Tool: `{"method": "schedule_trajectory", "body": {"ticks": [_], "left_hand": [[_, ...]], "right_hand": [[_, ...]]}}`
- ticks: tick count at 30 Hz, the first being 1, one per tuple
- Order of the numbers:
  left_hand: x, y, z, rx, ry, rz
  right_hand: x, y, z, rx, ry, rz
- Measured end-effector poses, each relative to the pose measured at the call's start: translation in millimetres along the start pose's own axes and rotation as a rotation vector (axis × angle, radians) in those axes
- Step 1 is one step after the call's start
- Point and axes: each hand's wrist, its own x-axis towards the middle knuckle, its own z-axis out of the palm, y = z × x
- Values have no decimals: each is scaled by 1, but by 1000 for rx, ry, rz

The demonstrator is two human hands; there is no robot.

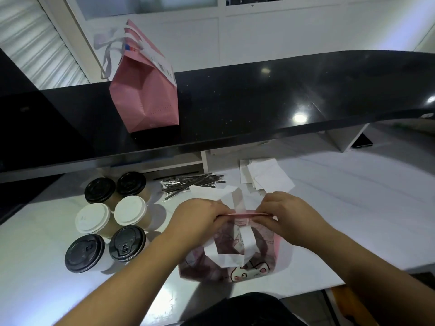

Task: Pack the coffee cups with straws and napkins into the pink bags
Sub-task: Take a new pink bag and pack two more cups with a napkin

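A pink bag printed with a cartoon animal stands on the white counter directly in front of the person, and everything else is placed from it. Both hands meet at its top edge: the left hand pinches the left part of the folded rim, the right hand pinches the right part, and the rim appears pressed flat between them, running left to right. One white handle loop hangs down the near face, another stands up behind the rim. Whether anything is inside cannot be told. Left of the bag, nearer the left hand, six lidded coffee cups stand in pairs, four with black lids and two with white. Just beyond the bag lie wrapped straws, long axis left to right, and beyond its right side, loose napkins. Farther back, on the raised black ledge, a second pink bag stands closed.
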Motion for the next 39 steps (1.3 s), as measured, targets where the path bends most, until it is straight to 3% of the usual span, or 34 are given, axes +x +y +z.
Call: {"method": "schedule_trajectory", "body": {"ticks": [11,20,30,39], "left_hand": [[-36,-44,-20,-68,-7,-84],[-67,-63,-25,-147,133,-146],[-61,-57,-12,-193,174,-250],[-42,-52,-25,-368,325,-363]], "right_hand": [[-12,16,-6,60,-58,13],[-14,22,-9,57,-48,10],[2,-17,0,-283,-102,7],[12,-37,-34,-263,-196,140]]}}
